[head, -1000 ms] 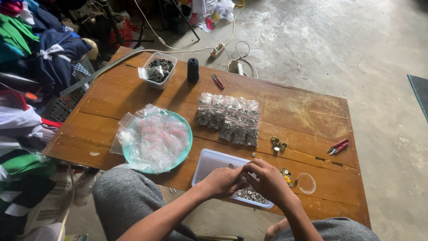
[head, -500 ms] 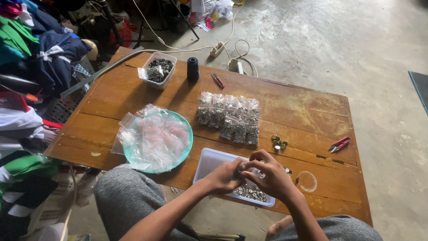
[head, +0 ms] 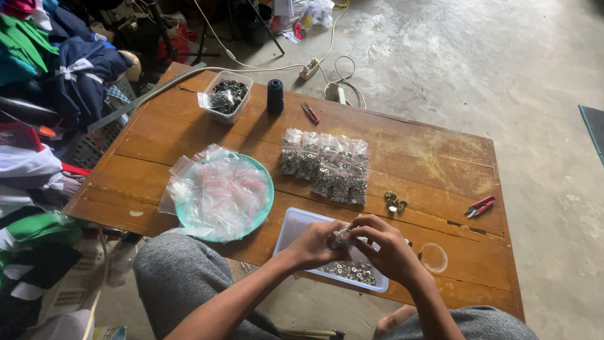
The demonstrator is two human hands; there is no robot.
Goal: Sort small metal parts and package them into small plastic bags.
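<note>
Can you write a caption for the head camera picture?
Two hands hold a small clear bag over a tray of metal bits on a wooden table.

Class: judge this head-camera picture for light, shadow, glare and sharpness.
Head view: soft, even daylight; the black spool casts only a faint shadow; mild sheen on the wooden table; the small bag between left hand and right hand is too small to see clearly; edges bow slightly.

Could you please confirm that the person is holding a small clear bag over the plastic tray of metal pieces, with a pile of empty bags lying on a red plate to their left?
Not quite: the plate under the pile of empty bags is teal, not red, as the head view shows. The rest holds: the left hand and right hand hold a small clear bag over the plastic tray of metal pieces.
</note>
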